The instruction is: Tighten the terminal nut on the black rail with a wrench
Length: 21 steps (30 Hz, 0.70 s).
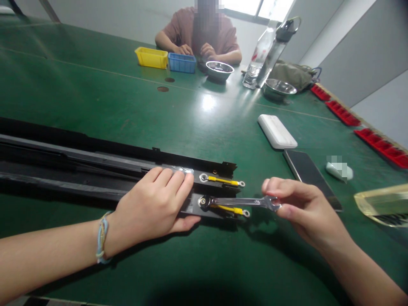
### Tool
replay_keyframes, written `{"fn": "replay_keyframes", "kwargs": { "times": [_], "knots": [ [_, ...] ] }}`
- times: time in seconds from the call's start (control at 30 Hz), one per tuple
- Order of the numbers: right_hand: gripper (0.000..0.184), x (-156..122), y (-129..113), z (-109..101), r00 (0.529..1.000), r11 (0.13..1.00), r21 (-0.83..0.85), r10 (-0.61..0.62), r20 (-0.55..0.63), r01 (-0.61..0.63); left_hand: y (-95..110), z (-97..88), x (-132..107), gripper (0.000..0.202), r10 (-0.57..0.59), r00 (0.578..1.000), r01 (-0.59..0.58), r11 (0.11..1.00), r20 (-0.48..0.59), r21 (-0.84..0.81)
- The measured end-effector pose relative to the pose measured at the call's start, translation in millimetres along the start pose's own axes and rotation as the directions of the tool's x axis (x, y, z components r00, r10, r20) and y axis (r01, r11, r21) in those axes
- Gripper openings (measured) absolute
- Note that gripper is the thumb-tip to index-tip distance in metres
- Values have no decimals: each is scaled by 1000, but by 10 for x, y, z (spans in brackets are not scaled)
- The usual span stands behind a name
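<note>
My left hand (156,202) is closed over the near one of two long black metal channels (95,180), fingers on top and thumb at the near side. A combination wrench (239,202) lies level, its ring end around a nut at the channel's right end. Its open end is pinched between thumb and fingers of my right hand (302,208). From under the wrench a yellow wire with a ring terminal (234,210) sticks out to the right. A second yellow wire (223,181) is fastened to the far channel.
On the green table (127,263), a white power bank (277,131), a phone (312,176) and a small white case (338,170) lie to the right. Farther back stand bottles (256,59), metal bowls (219,73), yellow (151,58) and blue bins (181,63). A person (178,32) sits opposite.
</note>
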State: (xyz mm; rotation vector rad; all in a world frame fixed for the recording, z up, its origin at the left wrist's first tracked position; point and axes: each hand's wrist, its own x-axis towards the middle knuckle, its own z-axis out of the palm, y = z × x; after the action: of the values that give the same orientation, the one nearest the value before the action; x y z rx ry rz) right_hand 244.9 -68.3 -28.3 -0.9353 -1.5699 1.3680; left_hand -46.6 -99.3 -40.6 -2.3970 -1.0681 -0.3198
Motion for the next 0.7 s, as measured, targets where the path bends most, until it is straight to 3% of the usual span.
{"fn": "replay_keyframes", "kwargs": {
  "times": [0.17, 0.3, 0.5, 0.7],
  "knots": [
    [15, -32, -42, 31, 981, 997, -14, -73, 179, 76, -5, 14, 20, 59, 3, 1000, -3, 1000, -13, -5],
    [17, -54, -64, 68, 967, 995, -27, -92, 237, 101, 8, 29, 31, 59, 6, 1000, -6, 1000, -14, -7],
    [15, -49, -55, 28, 979, 995, -36, -82, 185, 90, 25, 31, 18, 59, 7, 1000, -7, 1000, 1, -9],
    [14, -17, -22, -4, 999, 998, -60, -32, 6, 33, 18, 5, -2, 59, 4, 1000, -4, 1000, 7, -3]
  ]
}}
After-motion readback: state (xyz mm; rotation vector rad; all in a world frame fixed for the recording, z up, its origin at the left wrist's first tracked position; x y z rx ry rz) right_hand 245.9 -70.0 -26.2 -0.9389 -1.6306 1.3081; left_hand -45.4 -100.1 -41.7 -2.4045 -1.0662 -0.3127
